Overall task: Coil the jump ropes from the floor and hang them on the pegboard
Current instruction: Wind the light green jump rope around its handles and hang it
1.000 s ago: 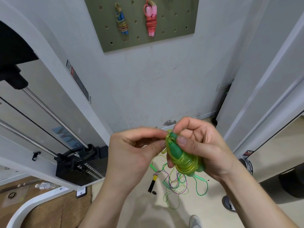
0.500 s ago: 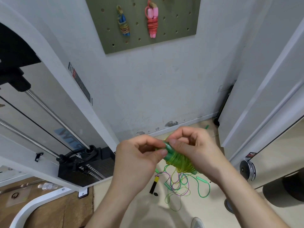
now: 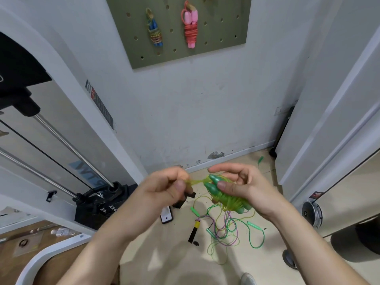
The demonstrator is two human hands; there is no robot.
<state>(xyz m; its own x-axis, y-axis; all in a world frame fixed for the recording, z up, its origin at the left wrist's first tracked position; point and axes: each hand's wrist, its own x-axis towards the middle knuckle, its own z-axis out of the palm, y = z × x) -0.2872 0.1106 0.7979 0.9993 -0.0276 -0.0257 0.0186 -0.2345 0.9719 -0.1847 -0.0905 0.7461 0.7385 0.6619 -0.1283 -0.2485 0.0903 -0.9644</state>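
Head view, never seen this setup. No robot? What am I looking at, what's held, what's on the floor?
There is no machine doing the work. A person wears one wide-angle camera on the head, looking forward and down, so the single picture shows their own two bare hands. The right hand holds a green jump rope, its cord wound round the two handles into a bundle. The left hand pinches a stretch of that cord, pulled out from the top of the bundle. On the floor below lie more loose ropes in a green, yellow and purple tangle. On the wall above is a pegboard with a blue rope and a pink rope already coiled and hung. The frame at the left is a gym machine.
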